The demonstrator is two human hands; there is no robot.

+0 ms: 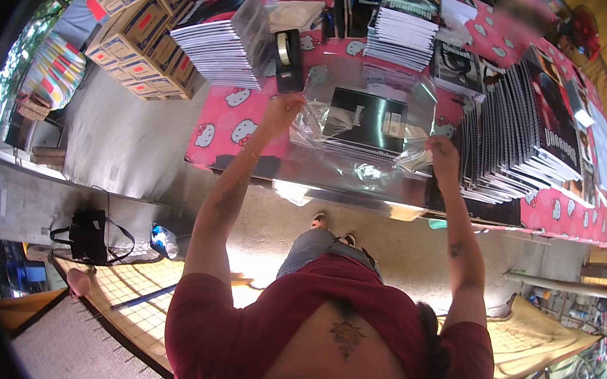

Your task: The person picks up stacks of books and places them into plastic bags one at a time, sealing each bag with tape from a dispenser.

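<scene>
Head view, person standing at the bench (222, 118), which wears a pink cloth with white cartoon-cat prints.

Left hand (283, 107): grip closed, fingers pinched on the left edge of a clear plastic sleeve (365, 170). Right hand (442, 154): grip closed likewise, pinching the sleeve's right edge. The sleeve is stretched between the two hands, lying over the bench front.

Black booklet (365, 120): flat between the two grips, seen through the clear film, with a pale rectangular label on its cover; whether it is fully inside the sleeve cannot be told.

Just right of the right grip: a long fanned row of black booklets (527, 139), overlapped like shingles. Beyond the left grip: a tape dispenser (286, 54), then a slanted stack of white-edged booklets (218, 47). Further left, off the bench: brown cartons (145, 43) with red and yellow rectangular labels, stacked on the floor. Ahead of both grips, a second pile of booklets (403, 30).
</scene>
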